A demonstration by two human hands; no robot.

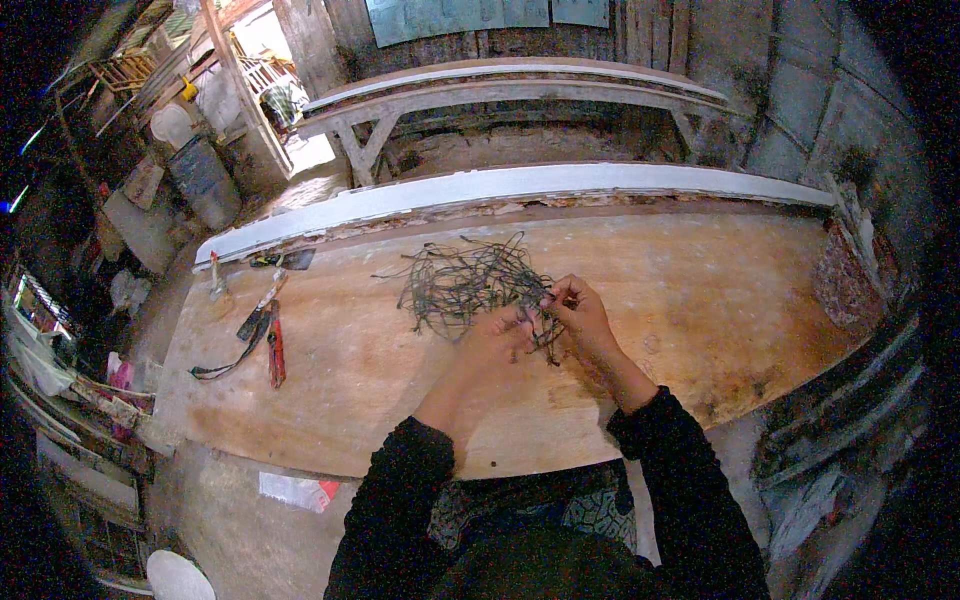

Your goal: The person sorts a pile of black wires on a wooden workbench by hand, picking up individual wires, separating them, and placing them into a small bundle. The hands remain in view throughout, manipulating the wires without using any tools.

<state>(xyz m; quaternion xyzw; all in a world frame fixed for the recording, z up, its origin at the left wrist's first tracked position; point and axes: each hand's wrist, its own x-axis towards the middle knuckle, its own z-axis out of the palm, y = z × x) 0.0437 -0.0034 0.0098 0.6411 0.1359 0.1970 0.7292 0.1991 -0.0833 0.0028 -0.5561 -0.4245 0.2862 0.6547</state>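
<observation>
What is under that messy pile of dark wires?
The tangle of dark wires lies on a bare wooden board. Both hands, left and right, pinch its near edge. The wood beneath the densest strands is hidden.

The tangle of wire [470, 285] is dark grey-green on a pale orange-brown board [700, 300]. The pliers [275, 345] have red handles, the sleeves [390, 500] are black (the cloth [590, 510] between them patterned), the plank [500, 190] white.
</observation>
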